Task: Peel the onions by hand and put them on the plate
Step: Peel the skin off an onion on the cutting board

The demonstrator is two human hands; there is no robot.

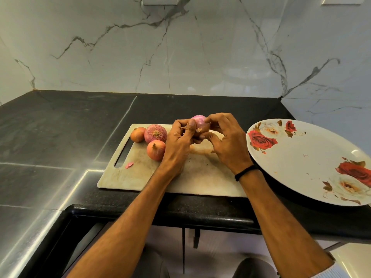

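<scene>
Both hands hold one onion [198,123] above the board [200,177], so the skins fall there. The left hand [178,141] grips it steady; the right hand [226,137] pinches at its skin. It looks pink and shiny, mostly bare. Three unpeeled onions [155,134] wait on the board; the plate [313,167] has none.

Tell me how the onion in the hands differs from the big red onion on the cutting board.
The held onion is gripped by the left hand and right hand above the cutting board; the big red onion lies on it, untouched. The held onion shows pale pink flesh; the big red onion wears its dry skin, root tuft showing. Both are reddish onions.
</scene>
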